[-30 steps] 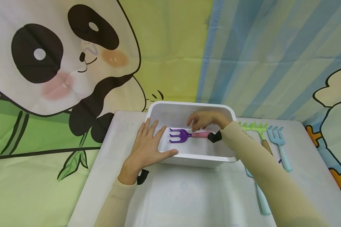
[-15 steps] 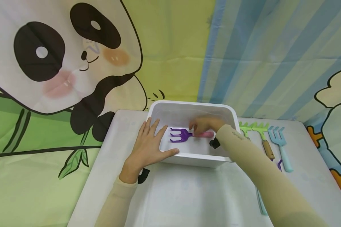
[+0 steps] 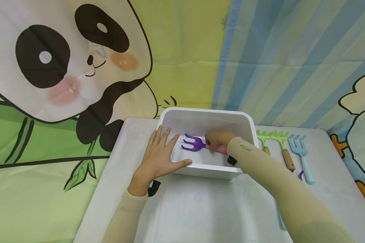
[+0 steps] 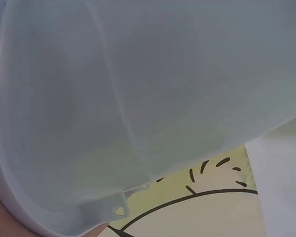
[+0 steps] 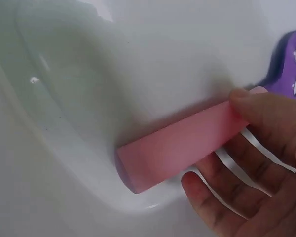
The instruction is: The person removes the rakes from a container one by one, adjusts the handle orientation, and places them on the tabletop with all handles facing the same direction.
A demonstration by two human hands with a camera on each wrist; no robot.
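Inside a white plastic bin (image 3: 207, 170) lies a small hand rake with purple tines (image 3: 196, 143) and a pink handle (image 5: 172, 143). My right hand (image 3: 217, 139) reaches into the bin and pinches the handle near its purple end, thumb on one side and fingers on the other in the right wrist view. My left hand (image 3: 158, 157) lies spread over the bin's left front rim, fingers straight and thumb along the edge. The left wrist view is mostly filled by the bin's outer wall (image 4: 153, 89).
Right of the bin on the white table (image 3: 182, 209) lie two green rakes with wooden handles (image 3: 288, 160), a light blue fork (image 3: 304, 162) and another light blue handle (image 3: 280, 216), partly hidden by the right sleeve. A printed panda curtain (image 3: 182, 60) hangs behind.
My right hand has lowered onto the pink handle and taken hold of it. The rake has tilted slightly, its handle end swinging toward the front. My left hand stays on the rim.
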